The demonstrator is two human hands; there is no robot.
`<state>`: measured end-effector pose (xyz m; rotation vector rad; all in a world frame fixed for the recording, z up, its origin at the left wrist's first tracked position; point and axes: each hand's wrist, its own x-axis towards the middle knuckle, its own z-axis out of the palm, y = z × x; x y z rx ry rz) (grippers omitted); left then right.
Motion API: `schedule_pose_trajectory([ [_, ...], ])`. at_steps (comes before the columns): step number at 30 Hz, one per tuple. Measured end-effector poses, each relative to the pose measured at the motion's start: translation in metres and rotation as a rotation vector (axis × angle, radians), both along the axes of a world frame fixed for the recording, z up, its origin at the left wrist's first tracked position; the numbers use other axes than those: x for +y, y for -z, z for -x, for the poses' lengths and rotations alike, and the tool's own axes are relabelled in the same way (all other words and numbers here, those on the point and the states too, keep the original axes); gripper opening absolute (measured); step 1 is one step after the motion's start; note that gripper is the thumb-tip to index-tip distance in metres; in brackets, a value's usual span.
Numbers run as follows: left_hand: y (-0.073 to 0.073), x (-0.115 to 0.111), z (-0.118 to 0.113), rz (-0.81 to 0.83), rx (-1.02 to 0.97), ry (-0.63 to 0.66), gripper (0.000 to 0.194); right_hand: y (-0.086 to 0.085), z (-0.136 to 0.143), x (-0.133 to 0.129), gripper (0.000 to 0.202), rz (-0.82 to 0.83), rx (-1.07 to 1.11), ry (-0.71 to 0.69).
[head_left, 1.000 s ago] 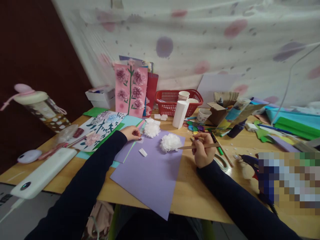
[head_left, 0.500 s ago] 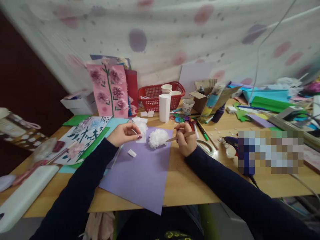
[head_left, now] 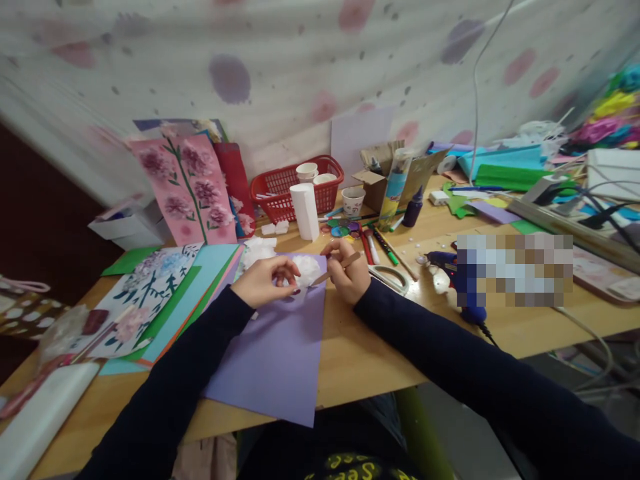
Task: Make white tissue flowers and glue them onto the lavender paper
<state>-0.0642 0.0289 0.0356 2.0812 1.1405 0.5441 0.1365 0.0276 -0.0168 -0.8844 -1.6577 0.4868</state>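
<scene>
My left hand (head_left: pixel 267 280) has thumb and fingertips pinched together over the purple sheet of paper (head_left: pixel 270 373). A small piece of white tissue paper, mostly hidden, seems to be between them. Closed around a brown wooden stick (head_left: pixel 321 279), my right hand (head_left: pixel 349 272) holds it slanting down to the left, its tip close to my left fingertips. Just behind the fingertips sits a ruffled white paper flower (head_left: pixel 307 268) on the purple sheet, partly covered by my left hand. More crumpled white paper (head_left: pixel 257 250) lies behind my left hand.
A white paper roll (head_left: pixel 304 213) stands before a red basket (head_left: pixel 267 200) with cups. Right of my hands lie scissors (head_left: pixel 393 280), markers and a blue glue gun (head_left: pixel 473 293). Flower pictures (head_left: pixel 187 190) lean at the left, with coloured sheets lying below.
My hands have come together, the left moving right toward the stick's tip. My view has turned slightly right. The small white roll on the purple sheet is now mostly hidden behind my left hand.
</scene>
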Motion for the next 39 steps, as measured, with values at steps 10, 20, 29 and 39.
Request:
schedule_pose_trajectory([
  [10, 0.006, -0.001, -0.018, -0.047, 0.052, -0.019, 0.018, -0.006, -0.001, 0.002, 0.012, -0.030, -0.134, 0.191],
  [20, 0.015, 0.007, -0.031, -0.312, 0.152, -0.138, 0.018, -0.003, -0.002, -0.006, 0.012, -0.106, -0.011, 0.032],
  [29, 0.007, 0.001, -0.013, -0.378, 0.125, -0.136, 0.023, -0.002, 0.003, -0.006, 0.012, -0.081, -0.154, 0.089],
  [39, 0.048, -0.007, 0.032, -0.292, 0.312, -0.077, 0.114, 0.006, 0.007, -0.003, 0.017, -0.185, -0.387, 0.139],
])
